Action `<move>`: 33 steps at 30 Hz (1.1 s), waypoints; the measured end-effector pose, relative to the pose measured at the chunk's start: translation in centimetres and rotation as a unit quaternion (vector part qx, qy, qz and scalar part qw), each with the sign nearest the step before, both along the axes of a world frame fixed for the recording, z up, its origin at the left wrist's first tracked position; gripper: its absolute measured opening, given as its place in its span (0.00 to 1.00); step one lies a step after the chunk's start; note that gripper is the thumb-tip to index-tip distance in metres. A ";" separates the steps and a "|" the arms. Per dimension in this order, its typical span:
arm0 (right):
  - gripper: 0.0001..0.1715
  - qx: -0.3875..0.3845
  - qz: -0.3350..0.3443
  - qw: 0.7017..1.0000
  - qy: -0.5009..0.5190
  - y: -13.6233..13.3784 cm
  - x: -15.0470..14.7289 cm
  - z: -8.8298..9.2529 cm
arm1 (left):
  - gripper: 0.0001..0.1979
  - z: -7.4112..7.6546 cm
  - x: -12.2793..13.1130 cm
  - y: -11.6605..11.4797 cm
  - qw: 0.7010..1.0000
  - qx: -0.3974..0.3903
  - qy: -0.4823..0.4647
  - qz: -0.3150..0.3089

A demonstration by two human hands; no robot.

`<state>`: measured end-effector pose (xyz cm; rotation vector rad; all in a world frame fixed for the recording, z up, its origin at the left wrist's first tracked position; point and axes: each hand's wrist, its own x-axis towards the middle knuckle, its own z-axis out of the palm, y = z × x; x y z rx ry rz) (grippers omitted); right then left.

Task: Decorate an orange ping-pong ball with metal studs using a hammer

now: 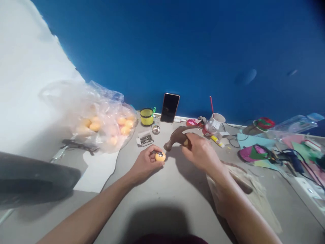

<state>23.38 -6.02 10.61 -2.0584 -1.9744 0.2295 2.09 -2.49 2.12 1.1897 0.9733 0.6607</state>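
Between the thumb and fingers of my left hand [149,159] is a small orange ball [159,158], with a shiny silver and dark patch on its top. My right hand [201,152] is closed round the handle of a claw hammer [177,136]. The hammer's striking face hangs just right of the ball, apart from it, and its claw points back to the right. Behind my left hand lies an open white box [145,139] of small shiny metal pieces. A round silvery object [156,129], its kind unclear, sits beside the box.
Clear plastic bags [101,125] of orange balls lie at left. A phone [170,107] leans on the blue wall near a yellow cup [147,117]. At right are a white cup [215,122], a cloth [248,193], papers and cables. A dark cylinder [38,179] juts in from the left.
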 end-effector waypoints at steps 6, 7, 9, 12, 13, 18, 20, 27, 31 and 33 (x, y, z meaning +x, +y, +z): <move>0.07 -0.048 -0.040 0.998 0.028 2.6 4.0 -2.3 | 0.20 -0.1 -0.4 0.3 1.000 0.027 0.002 -0.009; 0.08 -0.060 -0.047 0.997 0.023 2.9 4.4 -2.9 | 0.21 0.0 -0.5 0.4 0.999 0.038 0.003 -0.009; 0.10 -0.077 -0.063 0.995 0.011 3.3 5.1 -3.8 | 0.23 0.1 -0.7 0.6 0.999 0.050 0.003 -0.010; 0.13 -0.104 -0.086 0.990 -0.028 3.6 5.6 -4.3 | 0.23 0.2 -0.8 0.8 0.998 0.055 0.010 -0.022; 0.14 -0.113 -0.092 0.988 -0.041 3.7 5.7 -4.3 | 0.22 0.2 -0.8 0.8 0.998 0.057 0.013 -0.027; 0.16 -0.125 -0.100 0.986 -0.056 3.9 5.9 -4.2 | 0.21 0.1 -1.0 0.9 0.997 0.065 0.022 -0.038; 0.16 -0.117 -0.097 0.987 -0.061 4.0 6.0 -4.5 | 0.21 0.1 -1.0 0.9 0.996 0.065 0.028 -0.045; 0.17 -0.092 -0.099 0.987 -0.092 3.8 5.8 -4.5 | 0.21 0.3 -1.0 0.8 0.996 0.060 0.033 -0.054; 0.19 0.017 -0.081 0.993 -0.085 2.9 3.4 -2.2 | 0.19 0.3 -0.8 0.7 0.999 0.030 0.012 -0.025; 0.19 0.013 -0.047 0.998 -0.030 2.5 1.4 -1.3 | 0.17 0.0 -0.8 0.7 1.000 0.015 -0.004 -0.021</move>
